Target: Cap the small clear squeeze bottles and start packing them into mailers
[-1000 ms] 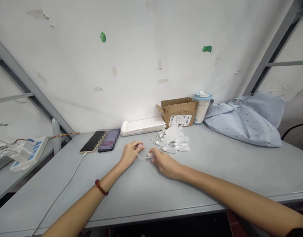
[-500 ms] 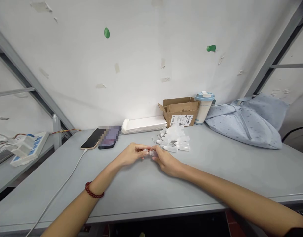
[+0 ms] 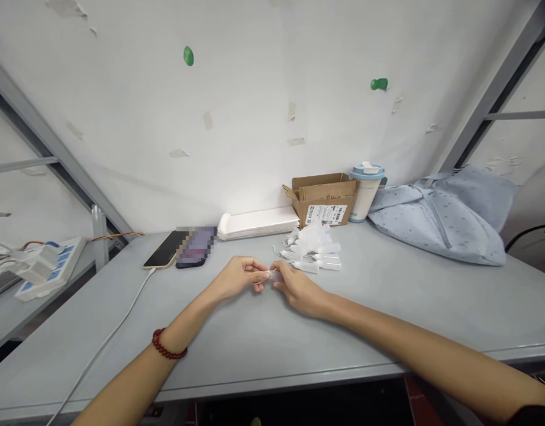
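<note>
A small clear plastic bottle (image 3: 276, 276) with a whitish end is held just above the table, partly hidden by fingers. My right hand (image 3: 299, 290) grips its clear body, thumb and fingers closed round it. At the whitish end, my left hand (image 3: 240, 277) pinches with thumb and forefinger, its other fingers curled below. The two hands almost meet. Just beyond them lies a pile of similar clear bottles (image 3: 314, 241), several with white tops and thin tails.
Behind the pile stand a stack of white sheets (image 3: 258, 223), an open cardboard box (image 3: 328, 201) and a blue-lidded cup (image 3: 365, 195). A blue cloth bag (image 3: 436, 225) lies right. Two phones (image 3: 165, 251) and a white cable (image 3: 116, 331) are left, beyond them a power strip (image 3: 54, 269).
My left thumb and forefinger have closed further over the bottle's whitish end, which showed more before. My right hand has kept its hold. The view has shifted slightly.
</note>
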### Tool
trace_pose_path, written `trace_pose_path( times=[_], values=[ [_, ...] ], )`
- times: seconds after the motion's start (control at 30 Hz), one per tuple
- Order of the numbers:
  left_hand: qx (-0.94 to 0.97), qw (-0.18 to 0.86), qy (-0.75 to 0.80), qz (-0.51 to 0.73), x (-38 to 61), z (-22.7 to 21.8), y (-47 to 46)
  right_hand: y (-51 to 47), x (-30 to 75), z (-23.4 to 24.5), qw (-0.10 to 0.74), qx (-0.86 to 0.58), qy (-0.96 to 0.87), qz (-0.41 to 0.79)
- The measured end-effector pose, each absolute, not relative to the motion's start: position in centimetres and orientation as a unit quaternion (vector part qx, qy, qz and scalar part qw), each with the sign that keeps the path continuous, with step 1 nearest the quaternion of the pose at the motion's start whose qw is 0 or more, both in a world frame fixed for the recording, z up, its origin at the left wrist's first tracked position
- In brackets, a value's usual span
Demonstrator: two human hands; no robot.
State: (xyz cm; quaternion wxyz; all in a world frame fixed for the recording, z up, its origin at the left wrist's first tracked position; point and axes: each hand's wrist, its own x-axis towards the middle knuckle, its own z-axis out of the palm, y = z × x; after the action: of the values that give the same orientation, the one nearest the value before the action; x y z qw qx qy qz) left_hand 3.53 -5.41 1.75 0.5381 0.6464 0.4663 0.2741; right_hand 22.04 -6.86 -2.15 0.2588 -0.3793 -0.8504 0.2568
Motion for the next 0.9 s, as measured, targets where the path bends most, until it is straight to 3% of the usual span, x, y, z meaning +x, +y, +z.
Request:
trace_pose_path(
  times=[0.43,0.67,0.9],
  values=[
    [0.684,0.503,0.455,0.268,3.7,1.3,-5.8,-7.1,22.3,-2.2,0.207,-0.360,-0.898,0.147],
    [0.686,0.515,0.427,0.284,3.6,0.8,-5.4,-6.9,22.3,-1.8,0.237,-0.402,-0.846,0.258],
    [0.636,0.570,0.453,0.257,4.0,0.6,-5.4,-7.2,22.1,-1.6,0.266,-0.387,-0.839,0.276]
  ],
)
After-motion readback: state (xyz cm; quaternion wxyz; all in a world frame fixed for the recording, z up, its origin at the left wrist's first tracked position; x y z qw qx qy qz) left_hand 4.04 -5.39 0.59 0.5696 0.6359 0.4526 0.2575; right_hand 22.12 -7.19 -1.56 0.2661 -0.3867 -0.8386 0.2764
